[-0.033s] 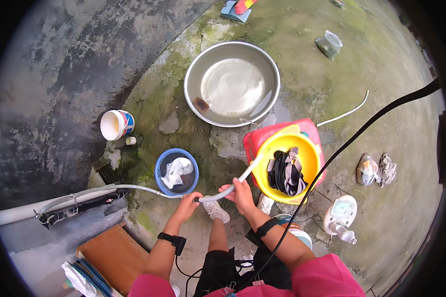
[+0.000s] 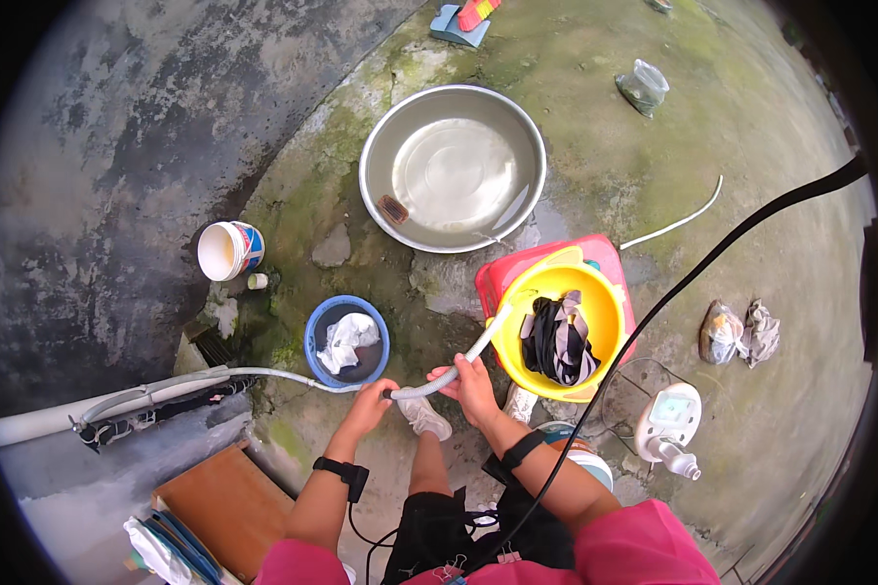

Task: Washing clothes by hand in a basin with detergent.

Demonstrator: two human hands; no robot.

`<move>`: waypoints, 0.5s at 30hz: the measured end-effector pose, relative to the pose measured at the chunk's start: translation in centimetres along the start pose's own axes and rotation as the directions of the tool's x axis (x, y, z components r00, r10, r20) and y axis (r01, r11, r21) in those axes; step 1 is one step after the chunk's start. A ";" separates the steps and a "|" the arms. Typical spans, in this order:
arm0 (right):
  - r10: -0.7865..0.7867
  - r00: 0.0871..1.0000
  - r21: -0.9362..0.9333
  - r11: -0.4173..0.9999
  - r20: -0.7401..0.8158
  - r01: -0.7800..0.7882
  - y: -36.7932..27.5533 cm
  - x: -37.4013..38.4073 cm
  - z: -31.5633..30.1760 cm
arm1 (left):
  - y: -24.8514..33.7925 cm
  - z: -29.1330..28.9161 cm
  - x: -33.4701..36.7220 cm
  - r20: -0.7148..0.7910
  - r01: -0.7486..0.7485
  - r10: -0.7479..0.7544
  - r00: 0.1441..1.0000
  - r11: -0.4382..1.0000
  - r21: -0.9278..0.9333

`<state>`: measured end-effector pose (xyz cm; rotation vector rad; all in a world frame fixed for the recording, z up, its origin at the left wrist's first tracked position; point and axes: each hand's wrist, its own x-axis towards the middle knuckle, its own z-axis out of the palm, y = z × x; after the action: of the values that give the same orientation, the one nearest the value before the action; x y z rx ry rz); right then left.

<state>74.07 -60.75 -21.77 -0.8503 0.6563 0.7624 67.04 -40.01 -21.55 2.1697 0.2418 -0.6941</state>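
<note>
My left hand (image 2: 369, 400) and my right hand (image 2: 472, 382) both grip a grey flexible hose (image 2: 293, 376) that runs in from a pipe on the left. The hose's free end (image 2: 498, 322) rests on the rim of a yellow basin (image 2: 607, 310) holding dark clothes (image 2: 556, 341). The yellow basin sits on a red tub (image 2: 517, 265). A blue bowl (image 2: 314, 343) with a white cloth (image 2: 346, 336) stands just left of my hands.
A large metal basin (image 2: 380, 146) with water and a brush (image 2: 392, 208) stands further off. A white bucket (image 2: 226, 250) is at left, a white device (image 2: 665, 419) and crumpled bags (image 2: 737, 331) at right. A black cable (image 2: 712, 263) crosses diagonally. A wooden board (image 2: 229, 497) lies lower left.
</note>
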 end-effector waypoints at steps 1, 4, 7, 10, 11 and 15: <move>-0.014 1.000 0.007 1.000 0.016 0.014 0.0 -0.3 -0.1 | -0.5 0.6 0.6 -0.003 0.013 -0.013 1.000 0.996 0.086; -0.015 1.000 0.056 0.998 0.022 0.014 -0.2 -0.4 -0.7 | -0.4 1.5 1.5 0.034 0.054 -0.055 0.998 0.998 0.045; -0.062 0.997 0.060 0.996 -0.055 0.065 0.3 0.2 -2.7 | 2.9 2.9 3.5 -0.042 0.037 -0.038 0.998 0.999 -0.025; -0.025 0.995 0.052 0.998 -0.096 0.030 0.5 -0.3 -3.7 | 8.7 3.6 6.0 -0.102 0.006 -0.025 0.994 0.983 -0.183; -0.026 0.996 0.012 1.000 -0.091 0.027 0.5 -0.7 -3.6 | 10.0 3.9 7.0 -0.083 -0.020 0.005 0.996 0.983 -0.183; -0.119 0.990 -0.038 0.992 -0.069 0.117 1.5 -1.7 -2.5 | 15.4 5.9 10.1 0.111 0.036 -0.032 0.993 0.999 -0.038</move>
<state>71.42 -62.72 -22.38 -0.9426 0.6519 0.6401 79.16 -55.05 -20.01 2.0861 0.2330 -0.8194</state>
